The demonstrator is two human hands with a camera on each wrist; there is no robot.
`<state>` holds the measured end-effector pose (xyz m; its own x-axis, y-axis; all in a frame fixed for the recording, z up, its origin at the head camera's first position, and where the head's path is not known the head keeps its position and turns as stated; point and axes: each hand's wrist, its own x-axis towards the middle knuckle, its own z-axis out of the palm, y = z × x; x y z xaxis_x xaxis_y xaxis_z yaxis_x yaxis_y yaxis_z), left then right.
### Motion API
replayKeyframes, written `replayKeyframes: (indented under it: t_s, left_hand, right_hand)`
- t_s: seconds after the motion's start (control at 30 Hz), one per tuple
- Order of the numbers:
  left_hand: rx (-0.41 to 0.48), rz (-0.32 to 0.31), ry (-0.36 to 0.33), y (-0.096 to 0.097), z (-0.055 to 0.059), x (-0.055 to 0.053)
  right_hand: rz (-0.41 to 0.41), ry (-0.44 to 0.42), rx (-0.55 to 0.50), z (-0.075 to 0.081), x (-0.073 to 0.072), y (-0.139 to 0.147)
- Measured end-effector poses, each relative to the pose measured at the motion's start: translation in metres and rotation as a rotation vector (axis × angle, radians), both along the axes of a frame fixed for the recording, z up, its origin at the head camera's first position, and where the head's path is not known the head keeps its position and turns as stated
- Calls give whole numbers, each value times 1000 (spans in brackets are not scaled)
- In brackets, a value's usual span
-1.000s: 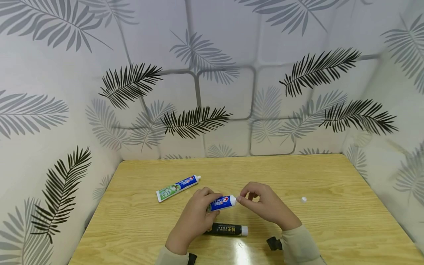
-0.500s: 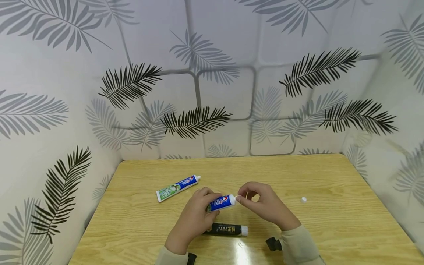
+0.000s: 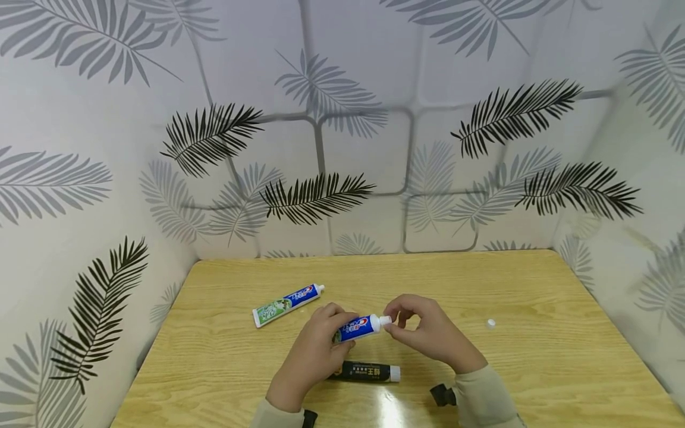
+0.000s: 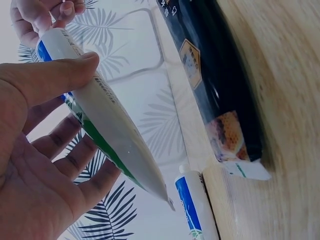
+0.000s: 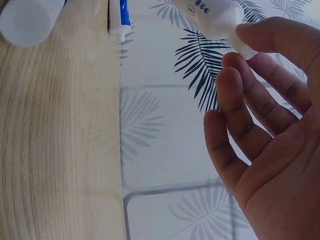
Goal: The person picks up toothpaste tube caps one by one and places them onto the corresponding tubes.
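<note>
My left hand [image 3: 317, 345] grips a blue, white and green toothpaste tube [image 3: 357, 329] above the table, its nozzle end toward the right. In the left wrist view the thumb lies across the tube's white back [image 4: 107, 107], with the fingers on the other side. At the nozzle end sits a white cap [image 3: 385, 320]; my right hand [image 3: 430, 330] pinches it between thumb and fingertips. The right wrist view has this cap [image 5: 242, 47] partly covered by the thumb. Below the left hand lies a black toothpaste tube [image 3: 369, 371], white cap to the right.
Another blue and green toothpaste tube [image 3: 288, 305] lies at the back left of the wooden table [image 3: 225, 368]. A small white cap [image 3: 490, 324] rests on the table to the right of my right hand. A leaf-patterned wall [image 3: 364, 166] stands behind.
The white cap at the nozzle shows more between my right fingertips and the tube. Both hands stay in almost the same place; the other tubes and loose cap have not moved.
</note>
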<state>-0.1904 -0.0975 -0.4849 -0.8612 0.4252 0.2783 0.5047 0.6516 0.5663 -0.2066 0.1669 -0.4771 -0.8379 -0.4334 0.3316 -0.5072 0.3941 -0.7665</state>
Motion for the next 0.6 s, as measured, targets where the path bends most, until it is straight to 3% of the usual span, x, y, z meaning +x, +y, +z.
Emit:
replayKeyframes:
  t_s: [0.6]
  left_hand:
    - [9,-26,28,1,1,0]
  right_hand:
    - [-45,6,14,0,-2,-4]
